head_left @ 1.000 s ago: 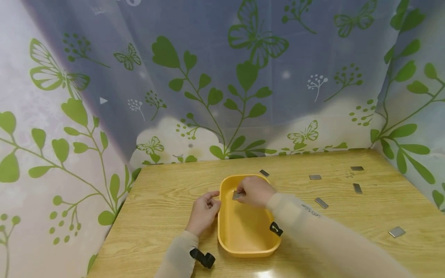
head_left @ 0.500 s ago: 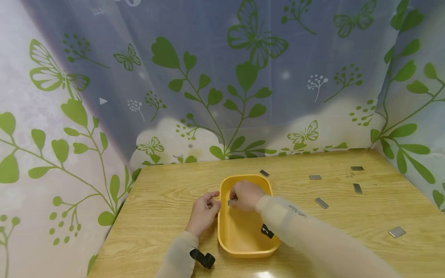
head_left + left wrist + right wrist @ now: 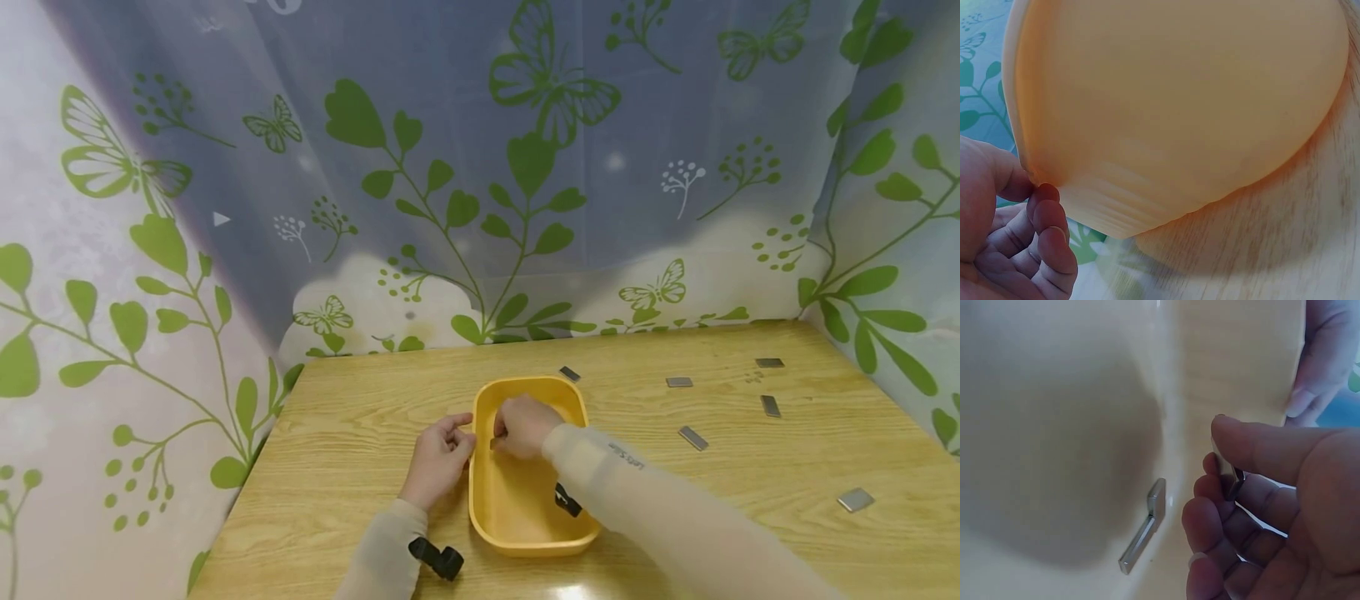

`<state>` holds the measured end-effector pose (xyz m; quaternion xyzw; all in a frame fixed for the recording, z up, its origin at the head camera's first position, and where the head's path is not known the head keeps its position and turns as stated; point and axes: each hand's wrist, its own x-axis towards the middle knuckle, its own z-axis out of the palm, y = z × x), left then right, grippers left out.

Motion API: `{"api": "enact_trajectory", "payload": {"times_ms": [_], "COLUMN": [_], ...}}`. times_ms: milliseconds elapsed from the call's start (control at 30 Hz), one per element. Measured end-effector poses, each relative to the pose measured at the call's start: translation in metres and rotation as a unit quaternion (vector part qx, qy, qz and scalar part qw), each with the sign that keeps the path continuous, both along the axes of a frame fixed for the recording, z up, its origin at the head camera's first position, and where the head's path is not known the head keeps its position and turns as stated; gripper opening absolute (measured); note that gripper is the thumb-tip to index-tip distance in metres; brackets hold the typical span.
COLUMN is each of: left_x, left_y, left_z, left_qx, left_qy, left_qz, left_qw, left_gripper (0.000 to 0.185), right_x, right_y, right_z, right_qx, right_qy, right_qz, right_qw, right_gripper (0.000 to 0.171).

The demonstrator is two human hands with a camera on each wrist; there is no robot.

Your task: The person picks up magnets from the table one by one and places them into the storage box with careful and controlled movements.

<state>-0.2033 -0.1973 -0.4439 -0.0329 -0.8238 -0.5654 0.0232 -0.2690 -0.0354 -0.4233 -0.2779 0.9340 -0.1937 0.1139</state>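
Note:
A deep yellow plastic bin (image 3: 536,533) stands on the wooden table. At its left rim, my left hand (image 3: 438,458) touches the edge, thumb and fingertip close together there in the left wrist view. Inside the bin, my right hand (image 3: 527,425) pinches a small flat silver metal block (image 3: 1227,467) between thumb and fingers, near the left wall. Two similar metal blocks (image 3: 1141,542) lie on the bin floor in the right wrist view, end to end at an angle. In the head view the right hand hides part of the bin floor.
Several more metal blocks are spread over the table (image 3: 360,417): one block (image 3: 570,373) behind the bin, another block (image 3: 856,500) at the far right. A curtain (image 3: 442,167) with leaves and butterflies hangs along the back.
My right hand has moved left and lower inside the bin, carrying its metal block toward the left wall. My left hand has stayed at the rim.

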Motion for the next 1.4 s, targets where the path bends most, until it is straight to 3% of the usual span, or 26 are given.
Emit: {"api": "enact_trajectory", "payload": {"times_ms": [133,233,533,1400], "left_x": [-0.01,-0.013,-0.014,-0.013], "left_y": [-0.005,-0.007,-0.008,-0.008], "left_z": [-0.02,-0.026,-0.026,-0.026], "left_qx": [0.0,-0.003,-0.003,-0.005], "left_qy": [-0.001,0.001,0.008,0.008], "left_qz": [0.005,0.008,0.004,0.003], "left_qw": [1.0,1.0,1.0,1.0], "left_gripper": [0.036,0.035,0.034,0.033], "right_x": [-0.001,-0.001,-0.003,-0.002], "right_y": [-0.001,-0.002,-0.001,-0.003], "right_z": [-0.004,-0.009,-0.023,-0.028], "right_qx": [0.007,0.013,0.003,-0.019], "right_qy": [-0.016,-0.02,-0.016,-0.004], "right_qz": [-0.008,-0.013,-0.01,0.004], "right_qw": [1.0,1.0,1.0,1.0], "right_gripper": [0.013,0.014,0.01,0.012]}}
